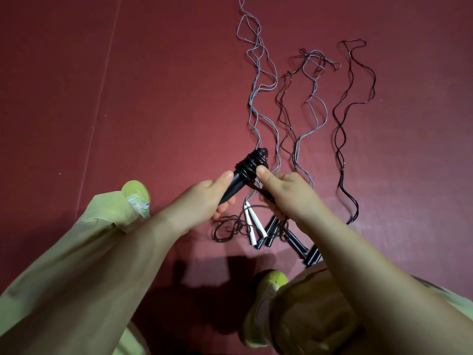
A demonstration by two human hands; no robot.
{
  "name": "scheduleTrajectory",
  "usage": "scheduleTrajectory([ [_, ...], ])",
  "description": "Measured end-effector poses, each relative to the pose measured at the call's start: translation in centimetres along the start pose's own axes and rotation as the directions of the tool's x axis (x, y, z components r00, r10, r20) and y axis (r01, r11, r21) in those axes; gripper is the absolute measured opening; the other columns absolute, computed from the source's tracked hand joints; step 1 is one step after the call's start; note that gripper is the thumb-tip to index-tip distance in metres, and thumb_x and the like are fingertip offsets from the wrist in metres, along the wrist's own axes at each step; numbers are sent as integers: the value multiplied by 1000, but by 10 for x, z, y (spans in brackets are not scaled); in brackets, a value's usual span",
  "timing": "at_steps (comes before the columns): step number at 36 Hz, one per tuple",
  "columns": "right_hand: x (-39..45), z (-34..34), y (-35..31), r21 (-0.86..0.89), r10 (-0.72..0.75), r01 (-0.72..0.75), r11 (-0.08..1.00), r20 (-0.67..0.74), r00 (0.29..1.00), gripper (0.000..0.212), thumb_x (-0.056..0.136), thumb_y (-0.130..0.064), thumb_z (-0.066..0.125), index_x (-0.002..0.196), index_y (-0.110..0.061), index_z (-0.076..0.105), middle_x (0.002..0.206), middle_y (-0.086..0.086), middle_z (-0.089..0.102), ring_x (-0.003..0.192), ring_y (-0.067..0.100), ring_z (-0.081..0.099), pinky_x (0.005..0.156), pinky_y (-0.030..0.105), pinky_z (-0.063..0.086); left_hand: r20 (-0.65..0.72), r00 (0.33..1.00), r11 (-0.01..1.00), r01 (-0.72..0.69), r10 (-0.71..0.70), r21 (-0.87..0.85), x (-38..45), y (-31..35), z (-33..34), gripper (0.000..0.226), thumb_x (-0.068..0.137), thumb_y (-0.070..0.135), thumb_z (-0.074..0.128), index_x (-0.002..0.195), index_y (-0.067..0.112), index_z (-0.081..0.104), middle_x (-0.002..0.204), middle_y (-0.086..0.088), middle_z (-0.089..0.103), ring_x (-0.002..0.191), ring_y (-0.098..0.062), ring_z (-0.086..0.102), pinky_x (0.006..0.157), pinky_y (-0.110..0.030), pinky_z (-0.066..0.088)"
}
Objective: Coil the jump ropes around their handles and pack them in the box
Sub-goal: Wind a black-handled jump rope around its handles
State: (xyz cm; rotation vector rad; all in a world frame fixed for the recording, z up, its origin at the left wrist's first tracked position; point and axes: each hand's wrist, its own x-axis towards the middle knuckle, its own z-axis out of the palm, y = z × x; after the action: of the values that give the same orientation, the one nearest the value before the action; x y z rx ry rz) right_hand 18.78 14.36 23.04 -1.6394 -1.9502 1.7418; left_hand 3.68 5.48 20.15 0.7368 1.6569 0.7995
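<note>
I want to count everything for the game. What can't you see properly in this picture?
- Box: nowhere in the head view.
- Black handles on the floor: partly hidden by the right hand and forearm, so no sure count.
- Rope ends: cut off by the top edge.
- Held handles: lower part covered by the left hand.

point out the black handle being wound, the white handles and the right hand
black handle (234, 185), head view, bare shaft below the coils
white handles (252, 228), head view, middle of the pair on the floor
right hand (286, 193), head view, back of the hand
</note>
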Motion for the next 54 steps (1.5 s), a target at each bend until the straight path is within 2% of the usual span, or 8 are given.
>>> scheduleTrajectory([
  [6, 3, 3, 6, -33, -32, 31, 999, -41, 999, 57, 95, -55, 44, 56, -15, 57, 51, 4, 43, 45, 17, 35, 56, 33, 31, -70, 997, 993, -11, 19, 115, 3, -2, -2, 57, 75, 68, 32, 73, 19, 62, 62, 5, 53, 60, -16, 49, 71, -33, 41],
  [16, -4, 5, -1, 114, 99, -114, 987, 125, 987, 72, 88, -73, 32, 78, -9, 62, 62, 7, 48, 39, 10, 34, 41, 21, 27, -126, 985, 912, -60, 121, 405, -5, 3, -6, 31, 89, 52, 52, 84, 22, 58, 72, 4, 54, 70, -17, 49, 63, -33, 36],
  [23, 0, 7, 1, 108, 113, -115, 987, 22, 993, 58, 90, -60, 47, 83, -7, 70, 68, 3, 64, 50, 9, 50, 48, 19, 36, -107, 975, 857, -114, 193, 503, -11, 8, -6, 28, 82, 52, 61, 86, 25, 57, 77, 6, 57, 75, -16, 53, 67, -34, 40],
  [28, -3, 6, 2, 64, -13, 14, 998, -19, 1000, 65, 87, -58, 52, 73, 3, 65, 50, 2, 46, 45, 12, 38, 53, 25, 31, 27, 999, 933, -51, 44, 357, -8, 7, -14, 45, 68, 60, 67, 83, 19, 59, 67, 2, 63, 63, -14, 56, 64, -35, 41],
  [31, -3, 6, 0, 62, -85, 86, 994, -18, 996, 68, 72, -65, 51, 71, 2, 63, 60, 7, 44, 58, 17, 38, 63, 33, 31, 210, 977, 998, 20, -31, 56, -13, 13, -12, 61, 69, 62, 62, 92, 5, 64, 89, -18, 71, 77, -21, 63, 73, -38, 48],
  [38, -5, -1, -6, 204, -207, 201, 958, 9, 978, 40, 82, -46, 50, 68, -9, 52, 50, -7, 33, 50, 15, 27, 48, 27, 20, 599, 792, 816, 422, -119, -395, -19, 23, -9, 73, 74, 66, 34, 83, 3, 70, 75, -18, 67, 70, -33, 66, 77, -40, 48],
  [45, -2, -3, -5, 124, -103, 90, 988, 103, 989, 54, 94, -57, 44, 71, -11, 60, 56, 3, 50, 51, 20, 40, 46, 25, 29, 568, 810, 800, 434, -146, -414, -18, 23, -6, 67, 92, 61, 21, 76, 10, 61, 61, -6, 53, 55, -21, 50, 60, -30, 43],
  [54, -6, -4, -2, -148, 52, -37, 988, 99, 994, 66, 98, -61, 22, 54, -16, 41, 41, -5, 40, 52, 21, 50, 59, 29, 37, 207, 966, 949, 205, -156, -239, -10, 13, 3, 53, 99, 50, 29, 78, 12, 59, 59, -3, 54, 51, -17, 48, 53, -26, 37],
])
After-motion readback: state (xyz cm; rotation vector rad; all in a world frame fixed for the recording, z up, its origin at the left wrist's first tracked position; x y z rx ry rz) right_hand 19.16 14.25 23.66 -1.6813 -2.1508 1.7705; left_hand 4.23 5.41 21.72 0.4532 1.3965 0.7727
